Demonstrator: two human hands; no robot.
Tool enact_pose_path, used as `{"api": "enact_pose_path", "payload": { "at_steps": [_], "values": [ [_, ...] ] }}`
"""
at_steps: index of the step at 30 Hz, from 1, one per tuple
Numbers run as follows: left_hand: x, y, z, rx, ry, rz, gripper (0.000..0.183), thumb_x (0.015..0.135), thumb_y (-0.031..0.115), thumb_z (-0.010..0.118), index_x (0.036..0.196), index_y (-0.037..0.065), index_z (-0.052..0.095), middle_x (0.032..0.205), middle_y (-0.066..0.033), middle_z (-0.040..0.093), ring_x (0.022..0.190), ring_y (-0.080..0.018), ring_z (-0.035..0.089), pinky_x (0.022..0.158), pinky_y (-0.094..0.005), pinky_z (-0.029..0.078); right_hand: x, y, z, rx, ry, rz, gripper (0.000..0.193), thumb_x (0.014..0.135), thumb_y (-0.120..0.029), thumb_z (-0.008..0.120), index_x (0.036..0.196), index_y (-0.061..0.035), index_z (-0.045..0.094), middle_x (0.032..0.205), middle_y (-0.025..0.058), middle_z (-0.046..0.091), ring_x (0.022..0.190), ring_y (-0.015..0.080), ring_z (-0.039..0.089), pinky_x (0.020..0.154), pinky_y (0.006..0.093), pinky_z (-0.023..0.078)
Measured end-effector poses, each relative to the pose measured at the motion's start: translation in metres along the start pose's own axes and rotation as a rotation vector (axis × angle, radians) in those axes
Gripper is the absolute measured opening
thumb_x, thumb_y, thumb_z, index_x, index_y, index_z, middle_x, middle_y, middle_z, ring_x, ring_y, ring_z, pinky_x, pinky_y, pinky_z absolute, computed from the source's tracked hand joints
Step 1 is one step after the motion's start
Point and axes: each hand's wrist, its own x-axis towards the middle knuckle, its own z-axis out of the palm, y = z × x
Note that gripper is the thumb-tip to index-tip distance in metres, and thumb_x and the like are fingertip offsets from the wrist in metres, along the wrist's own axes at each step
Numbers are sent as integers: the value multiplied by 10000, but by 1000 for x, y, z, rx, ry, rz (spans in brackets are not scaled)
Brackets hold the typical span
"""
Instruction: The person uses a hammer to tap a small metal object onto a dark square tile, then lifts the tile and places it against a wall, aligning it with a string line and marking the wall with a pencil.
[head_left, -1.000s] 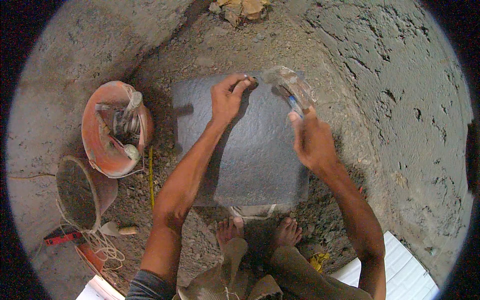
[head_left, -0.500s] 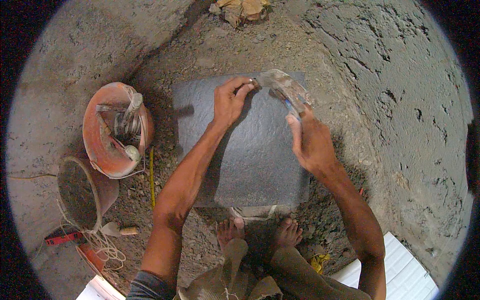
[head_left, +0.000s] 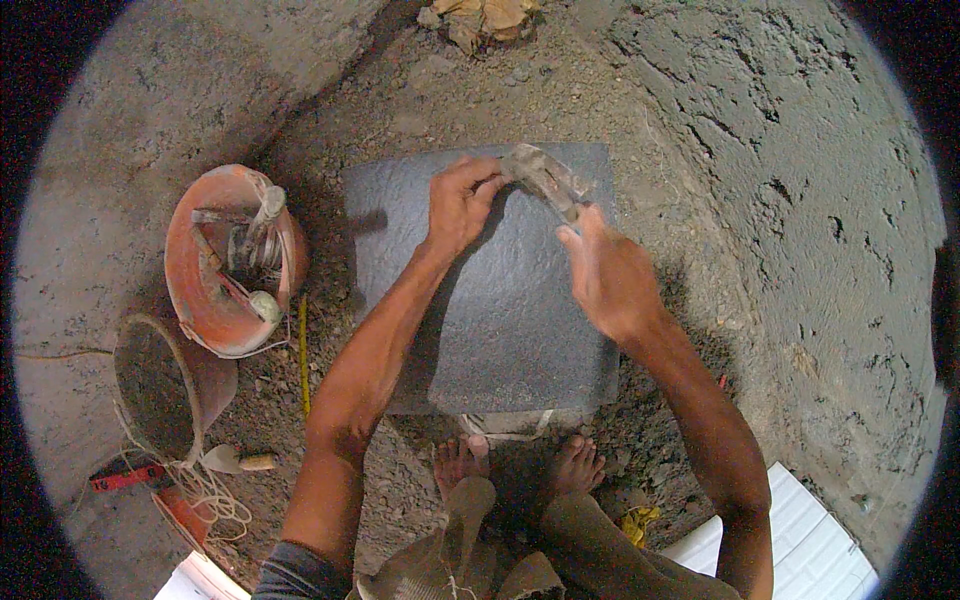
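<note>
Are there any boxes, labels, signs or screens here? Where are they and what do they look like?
No labels, signs or screens show.
White ribbed box-like thing: bottom right corner by the right arm, flat, white with ridges; only part shows, so I cannot tell if it is a package.
White flat corner piece: bottom left edge, plain white, mostly cut off.
Crumpled yellow scrap: on the dirt right of the feet, maybe a wrapper.

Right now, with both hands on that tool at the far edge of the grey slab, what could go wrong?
The left hand grips the blade end of the trowel bare, so a slip might scrape those fingers. The right hand holds the handle end above the grey stone slab, and a hard push could perhaps shift the slab on the loose dirt. The bare feet sit right at the slab's near edge, so a shifting slab might pinch the toes.
</note>
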Motion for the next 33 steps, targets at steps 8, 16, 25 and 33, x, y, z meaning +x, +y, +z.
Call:
{"api": "enact_pose_path", "payload": {
  "at_steps": [8,16,25,33],
  "values": [
    [1,20,3,-352,200,-194,114,907,52,668,972,-12,736,905,-97,742,868,-181,706,808,-308,551,-11,7,5,97,177,-133,339,1028,-244,511,1238,21,504,893,315,659,851,497,654,723,532,520],
    [1,15,-1,-189,117,-107,105,911,45,656,957,-2,737,933,-88,748,884,-187,706,816,-308,543,-13,16,6,103,220,-226,346,1024,-204,528,1279,28,495,866,299,654,812,497,652,694,537,504],
    [1,9,-1,-101,88,-103,143,891,125,690,972,24,751,945,-105,753,895,-213,701,818,-317,526,-12,21,9,97,239,-258,298,1025,-199,520,1228,18,507,925,292,656,828,492,652,718,543,524],
    [1,4,-2,-77,59,-70,145,880,123,694,979,43,764,925,-102,751,876,-235,698,797,-328,523,-11,12,3,71,234,-247,285,1020,-197,521,1187,33,533,976,293,663,860,475,660,726,542,536]
  ]
}}
